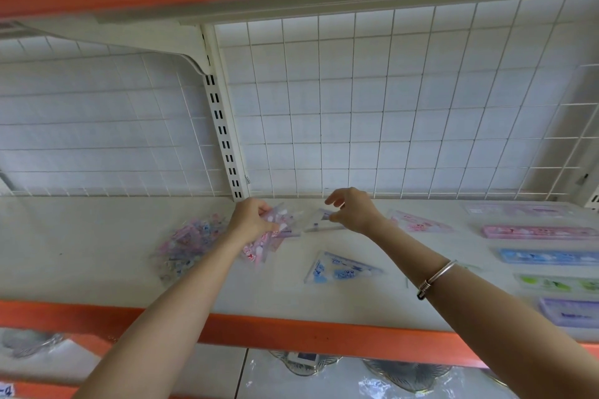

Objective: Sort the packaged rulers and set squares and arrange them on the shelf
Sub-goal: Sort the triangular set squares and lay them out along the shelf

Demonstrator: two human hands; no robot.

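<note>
- The clear set square (319, 222) is near the back of the shelf (97, 269), between my two hands. My right hand (353, 210) pinches its right corner between thumb and fingers, with the index finger lifted free.
- My left hand (251, 220) is curled round a fanned bundle of pink-printed packets (269, 238), just beside the clear set square. I cannot tell whether the two touch.
- A blue set square (340, 269) lies flat nearer the front edge, below my right hand.
- A pink set square (418, 222) lies flat just right of my right wrist.
- At the far right, packaged rulers lie in a column, back to front: pale pink ruler (518, 209), pink ruler (538, 232), blue ruler (551, 256), green ruler (557, 283), purple ruler (570, 311).
- A loose heap of mixed packets (191, 243) sits left of my left wrist.
- A metal bangle (437, 278) circles my right forearm.
- Behind everything stands a white wire grid (389, 107), with a slotted upright (223, 133) above my left hand.
</note>
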